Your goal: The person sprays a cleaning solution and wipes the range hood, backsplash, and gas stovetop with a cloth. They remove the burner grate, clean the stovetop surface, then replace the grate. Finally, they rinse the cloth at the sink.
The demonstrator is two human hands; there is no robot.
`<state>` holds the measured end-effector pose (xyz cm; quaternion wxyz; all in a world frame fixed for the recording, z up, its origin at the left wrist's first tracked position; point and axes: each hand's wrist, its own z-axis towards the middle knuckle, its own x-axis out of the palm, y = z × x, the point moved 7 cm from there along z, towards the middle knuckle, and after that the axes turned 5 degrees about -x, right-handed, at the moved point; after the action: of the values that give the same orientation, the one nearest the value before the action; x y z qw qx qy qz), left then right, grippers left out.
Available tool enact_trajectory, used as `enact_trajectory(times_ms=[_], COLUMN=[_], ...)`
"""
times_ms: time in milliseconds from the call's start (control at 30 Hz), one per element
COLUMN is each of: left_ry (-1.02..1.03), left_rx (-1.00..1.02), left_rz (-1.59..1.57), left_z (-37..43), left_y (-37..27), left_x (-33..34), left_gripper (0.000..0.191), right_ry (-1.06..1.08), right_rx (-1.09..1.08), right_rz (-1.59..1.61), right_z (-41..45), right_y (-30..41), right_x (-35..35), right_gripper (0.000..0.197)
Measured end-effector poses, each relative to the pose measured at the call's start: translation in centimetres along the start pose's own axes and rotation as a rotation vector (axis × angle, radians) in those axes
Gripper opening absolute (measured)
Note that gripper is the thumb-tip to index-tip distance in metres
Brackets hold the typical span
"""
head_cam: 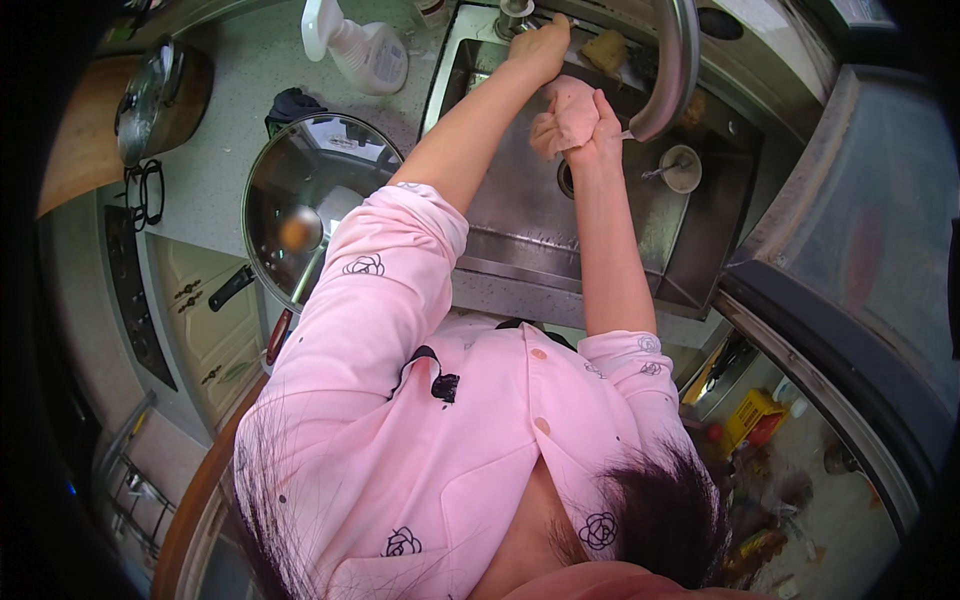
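Note:
My right hand [600, 124] holds a bunched pink cloth [576, 109] over the stainless steel sink [510, 202]. Just beside the cloth is the end of the curved metal faucet spout [679, 67]. My left hand [541, 49] reaches to the far rim of the sink, close to a metal fixture [516, 16]. Its fingers are bent near a small metal part, and their grip is hidden. A small whitish cup [681, 169] with a utensil in it stands in the sink on the right. The drain [565, 178] lies partly behind my right wrist.
A yellowish sponge [604, 51] sits behind the sink. Left of it are a white spray bottle [375, 56], a glass-lidded pan [300, 195] with its handle jutting past the counter edge, and a lidded pot [161, 97]. A framed glass panel [862, 210] stands at the right.

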<state>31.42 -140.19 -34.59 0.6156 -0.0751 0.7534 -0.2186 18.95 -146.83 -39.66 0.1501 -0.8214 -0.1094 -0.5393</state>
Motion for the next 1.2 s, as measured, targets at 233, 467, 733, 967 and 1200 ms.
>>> enact_trajectory(times_ms=[233, 467, 733, 967, 1200], left_ry=[-0.062, -0.043, -0.168, 0.206, 0.109], left_rx=[0.012, 0.011, -0.453, -0.150, -0.503], left_rz=[-0.011, -0.043, -1.410, -2.208, -2.026], left_z=[-0.2, -0.9, -8.4, -8.9, -10.3], left_y=[0.1, 0.5, 1.8, 0.4, -1.2], left_x=[0.4, 0.5, 5.8, 8.3, 10.6], left_gripper=[0.035, 0.046, 0.051, 0.018, 0.036], right_ry=[-0.261, 0.211, -0.087, -0.313, -0.440], right_rx=[-0.278, -0.074, -0.121, -0.759, -0.945], right_rz=[-0.194, -0.097, -0.567, -1.327, -1.676], right_z=[1.1, 1.2, -0.9, -5.5, -8.4], right_y=[2.0, 2.0, 0.5, 3.3, 3.8], right_x=[-2.1, -1.7, -0.4, 1.3, 0.2], right_gripper=[0.049, 0.050, 0.043, 0.024, 0.015])
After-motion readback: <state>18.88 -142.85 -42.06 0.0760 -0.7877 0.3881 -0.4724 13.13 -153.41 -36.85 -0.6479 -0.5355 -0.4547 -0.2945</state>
